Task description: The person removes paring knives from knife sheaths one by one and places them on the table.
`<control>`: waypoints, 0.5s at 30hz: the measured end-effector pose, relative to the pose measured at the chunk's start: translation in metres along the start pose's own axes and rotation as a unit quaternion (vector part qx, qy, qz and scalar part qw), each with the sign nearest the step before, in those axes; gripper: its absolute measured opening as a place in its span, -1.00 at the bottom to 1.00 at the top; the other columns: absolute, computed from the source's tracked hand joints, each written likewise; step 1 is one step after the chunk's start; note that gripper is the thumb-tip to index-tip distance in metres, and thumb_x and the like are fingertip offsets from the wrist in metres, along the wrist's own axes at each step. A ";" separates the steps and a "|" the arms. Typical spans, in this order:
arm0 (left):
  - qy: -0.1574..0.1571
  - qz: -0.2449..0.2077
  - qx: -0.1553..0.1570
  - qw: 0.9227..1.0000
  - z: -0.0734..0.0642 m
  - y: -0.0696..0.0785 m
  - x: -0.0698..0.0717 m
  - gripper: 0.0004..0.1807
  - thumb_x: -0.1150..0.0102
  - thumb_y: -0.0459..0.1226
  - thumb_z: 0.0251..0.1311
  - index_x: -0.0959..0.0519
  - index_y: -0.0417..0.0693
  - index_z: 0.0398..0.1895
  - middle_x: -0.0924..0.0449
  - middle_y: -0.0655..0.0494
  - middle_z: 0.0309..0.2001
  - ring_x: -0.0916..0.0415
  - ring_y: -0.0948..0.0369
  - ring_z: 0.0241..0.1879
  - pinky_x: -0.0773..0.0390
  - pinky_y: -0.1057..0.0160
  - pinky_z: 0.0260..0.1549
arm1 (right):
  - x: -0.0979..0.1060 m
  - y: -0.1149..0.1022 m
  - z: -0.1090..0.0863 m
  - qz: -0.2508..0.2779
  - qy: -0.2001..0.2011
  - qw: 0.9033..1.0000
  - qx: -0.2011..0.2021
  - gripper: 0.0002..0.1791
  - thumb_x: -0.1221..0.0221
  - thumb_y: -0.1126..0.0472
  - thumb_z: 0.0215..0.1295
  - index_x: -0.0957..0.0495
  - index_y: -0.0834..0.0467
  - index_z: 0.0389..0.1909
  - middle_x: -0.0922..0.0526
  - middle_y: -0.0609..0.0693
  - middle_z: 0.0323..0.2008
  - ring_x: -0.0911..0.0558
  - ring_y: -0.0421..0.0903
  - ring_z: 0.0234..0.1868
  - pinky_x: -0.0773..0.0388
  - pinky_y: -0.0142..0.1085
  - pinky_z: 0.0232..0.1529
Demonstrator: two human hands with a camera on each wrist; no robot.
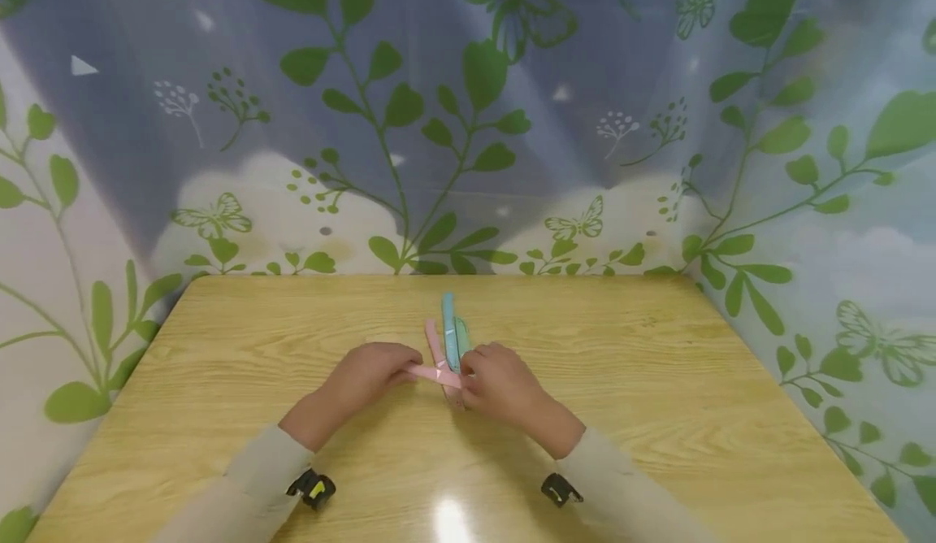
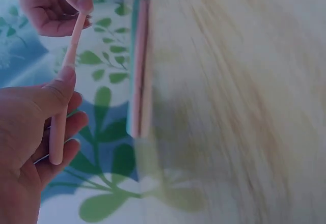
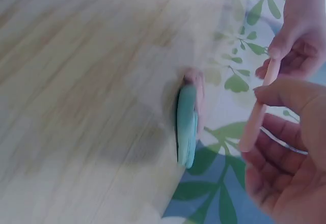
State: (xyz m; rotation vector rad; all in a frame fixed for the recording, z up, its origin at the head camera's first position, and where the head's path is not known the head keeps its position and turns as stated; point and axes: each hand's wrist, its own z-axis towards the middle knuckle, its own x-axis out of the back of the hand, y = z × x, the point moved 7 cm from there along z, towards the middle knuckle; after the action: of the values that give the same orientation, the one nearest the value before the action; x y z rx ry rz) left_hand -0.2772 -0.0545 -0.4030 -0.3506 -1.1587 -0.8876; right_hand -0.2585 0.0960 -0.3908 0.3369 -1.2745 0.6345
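Observation:
Between both hands a slim pink stick (image 1: 426, 372), thicker toward its ends, is held crosswise just above the table. My left hand (image 1: 376, 371) pinches one end of it with the thumb, fingers curled behind, as the left wrist view shows. The other end is pinched by my right hand (image 1: 506, 384), thumb on top. Just beyond and beneath lies a similar pink piece (image 1: 433, 338), partly covered by the held one. Next to it rest a long blue piece (image 1: 448, 319) and a shorter green piece (image 1: 464, 338). Their exact kind cannot be told.
A wood-grain table (image 1: 621, 364) spreads under the hands on all sides. A curtain (image 1: 409, 161) printed with leaves and butterflies hangs behind the far edge and along both sides. Dark wrist devices (image 1: 313, 488) sit at both sleeves.

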 end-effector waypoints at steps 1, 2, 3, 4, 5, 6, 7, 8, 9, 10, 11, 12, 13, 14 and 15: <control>-0.001 0.003 -0.004 1.000 -0.001 0.004 0.002 -0.80 -0.37 -0.27 0.10 -0.65 -0.09 -0.20 -0.70 0.15 -0.28 -0.64 0.22 -0.30 -0.65 0.26 -0.29 | 0.002 0.001 -0.002 0.011 0.002 1.000 0.010 -0.86 -0.34 0.21 0.09 -0.57 0.14 -0.41 -0.56 -0.10 -0.48 -0.48 -0.16 -0.44 -0.50 -0.36 -0.39; 0.002 0.008 -0.009 1.000 -0.002 0.009 0.005 -0.78 -0.37 -0.26 0.11 -0.65 -0.09 -0.18 -0.70 0.15 -0.26 -0.65 0.21 -0.28 -0.66 0.26 -0.28 | 0.005 0.003 -0.005 0.023 0.003 1.000 0.016 -0.87 -0.33 0.24 0.09 -0.57 0.15 -0.40 -0.56 -0.11 -0.48 -0.47 -0.18 -0.44 -0.50 -0.37 -0.40; 0.006 0.011 -0.016 1.000 -0.003 0.013 0.007 -0.77 -0.37 -0.26 0.11 -0.66 -0.10 -0.16 -0.71 0.13 -0.24 -0.66 0.21 -0.27 -0.67 0.26 -0.27 | 0.007 0.004 -0.008 0.034 0.006 0.999 0.020 -0.88 -0.32 0.26 0.09 -0.57 0.15 -0.39 -0.56 -0.11 -0.48 -0.46 -0.19 -0.44 -0.49 -0.38 -0.40; 0.011 0.014 -0.022 1.000 -0.004 0.018 0.009 -0.75 -0.37 -0.26 0.11 -0.66 -0.10 -0.14 -0.71 0.12 -0.23 -0.67 0.20 -0.25 -0.67 0.26 -0.27 | 0.010 0.006 -0.011 0.044 0.010 0.999 0.024 -0.88 -0.33 0.25 0.10 -0.58 0.15 -0.38 -0.56 -0.11 -0.48 -0.46 -0.20 -0.44 -0.49 -0.39 -0.41; 0.015 0.015 -0.028 0.999 -0.005 0.022 0.010 -0.74 -0.36 -0.25 0.11 -0.67 -0.11 -0.13 -0.72 0.10 -0.21 -0.67 0.19 -0.23 -0.68 0.25 -0.25 | 0.012 0.008 -0.014 0.053 0.013 0.998 0.029 -0.89 -0.33 0.26 0.10 -0.58 0.15 -0.37 -0.57 -0.11 -0.47 -0.47 -0.20 -0.43 -0.50 -0.40 -0.41; 0.020 0.015 -0.034 0.999 -0.007 0.026 0.011 -0.74 -0.36 -0.24 0.11 -0.67 -0.12 -0.12 -0.72 0.09 -0.21 -0.68 0.18 -0.23 -0.68 0.25 -0.26 | 0.014 0.009 -0.017 0.060 0.017 0.998 0.033 -0.89 -0.33 0.26 0.11 -0.60 0.15 -0.37 -0.58 -0.11 -0.45 -0.48 -0.20 -0.42 -0.51 -0.39 -0.39; 0.023 0.014 -0.038 0.999 -0.009 0.030 0.011 -0.73 -0.36 -0.23 0.12 -0.68 -0.12 -0.12 -0.72 0.09 -0.21 -0.68 0.19 -0.24 -0.68 0.26 -0.27 | 0.015 0.010 -0.020 0.062 0.018 0.997 0.037 -0.88 -0.34 0.25 0.11 -0.61 0.15 -0.35 -0.59 -0.11 -0.44 -0.49 -0.21 -0.41 -0.52 -0.40 -0.38; 0.026 0.011 -0.040 0.999 -0.011 0.034 0.010 -0.73 -0.36 -0.23 0.12 -0.68 -0.13 -0.12 -0.73 0.08 -0.22 -0.69 0.19 -0.24 -0.69 0.28 -0.29 | 0.016 0.011 -0.023 0.067 0.021 0.997 0.041 -0.88 -0.35 0.24 0.12 -0.62 0.14 -0.35 -0.61 -0.11 -0.43 -0.50 -0.22 -0.40 -0.53 -0.40 -0.36; 0.027 0.007 -0.041 0.999 -0.013 0.038 0.010 -0.73 -0.36 -0.23 0.12 -0.68 -0.14 -0.12 -0.73 0.07 -0.22 -0.69 0.19 -0.25 -0.69 0.29 -0.31 | 0.017 0.012 -0.026 0.073 0.024 0.996 0.046 -0.88 -0.36 0.24 0.12 -0.62 0.14 -0.34 -0.62 -0.10 -0.41 -0.51 -0.22 -0.39 -0.54 -0.41 -0.35; 0.027 0.004 -0.040 0.999 -0.015 0.041 0.010 -0.73 -0.35 -0.22 0.12 -0.69 -0.14 -0.13 -0.73 0.07 -0.23 -0.69 0.19 -0.26 -0.69 0.30 -0.32 | 0.018 0.012 -0.029 0.077 0.025 0.996 0.049 -0.87 -0.37 0.23 0.13 -0.64 0.14 -0.32 -0.63 -0.10 -0.39 -0.53 -0.22 -0.37 -0.55 -0.41 -0.33; 0.029 0.001 -0.039 0.999 -0.018 0.044 0.010 -0.73 -0.36 -0.22 0.12 -0.69 -0.15 -0.14 -0.73 0.07 -0.23 -0.69 0.19 -0.27 -0.69 0.31 -0.34 | 0.018 0.012 -0.032 0.079 0.027 0.995 0.055 -0.87 -0.37 0.24 0.13 -0.64 0.14 -0.32 -0.64 -0.10 -0.39 -0.54 -0.23 -0.37 -0.56 -0.42 -0.32; 0.029 0.002 -0.036 0.999 -0.020 0.047 0.010 -0.74 -0.36 -0.22 0.12 -0.69 -0.14 -0.14 -0.73 0.07 -0.24 -0.70 0.20 -0.28 -0.68 0.32 -0.35 | 0.017 0.012 -0.034 0.082 0.028 0.994 0.059 -0.87 -0.37 0.23 0.14 -0.65 0.13 -0.31 -0.64 -0.10 -0.38 -0.54 -0.23 -0.36 -0.57 -0.43 -0.31; 0.029 0.002 -0.034 0.999 -0.021 0.049 0.010 -0.74 -0.36 -0.22 0.12 -0.69 -0.14 -0.14 -0.74 0.08 -0.24 -0.70 0.21 -0.28 -0.68 0.33 -0.36 | 0.017 0.012 -0.036 0.085 0.029 0.994 0.064 -0.87 -0.37 0.24 0.14 -0.65 0.13 -0.30 -0.64 -0.11 -0.38 -0.54 -0.23 -0.35 -0.57 -0.44 -0.31; 0.031 0.002 -0.033 0.999 -0.023 0.052 0.011 -0.74 -0.37 -0.22 0.11 -0.70 -0.13 -0.15 -0.74 0.08 -0.24 -0.70 0.21 -0.28 -0.68 0.34 -0.35 | 0.017 0.011 -0.039 0.085 0.033 0.993 0.069 -0.86 -0.38 0.24 0.13 -0.66 0.13 -0.29 -0.65 -0.10 -0.36 -0.56 -0.23 -0.33 -0.58 -0.44 -0.29; 0.032 0.003 -0.033 0.999 -0.024 0.055 0.011 -0.74 -0.37 -0.22 0.10 -0.70 -0.13 -0.16 -0.74 0.09 -0.25 -0.70 0.22 -0.29 -0.68 0.34 -0.36 | 0.017 0.011 -0.041 0.085 0.035 0.993 0.074 -0.85 -0.38 0.25 0.12 -0.67 0.13 -0.28 -0.65 -0.11 -0.36 -0.56 -0.23 -0.32 -0.58 -0.44 -0.27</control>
State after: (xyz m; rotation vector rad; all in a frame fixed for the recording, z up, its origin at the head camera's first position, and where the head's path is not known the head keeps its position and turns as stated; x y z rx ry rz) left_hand -0.2192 -0.0408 -0.3920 -0.3767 -1.0708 -0.9264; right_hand -0.2307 0.1318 -0.3868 0.3260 -1.2000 0.8820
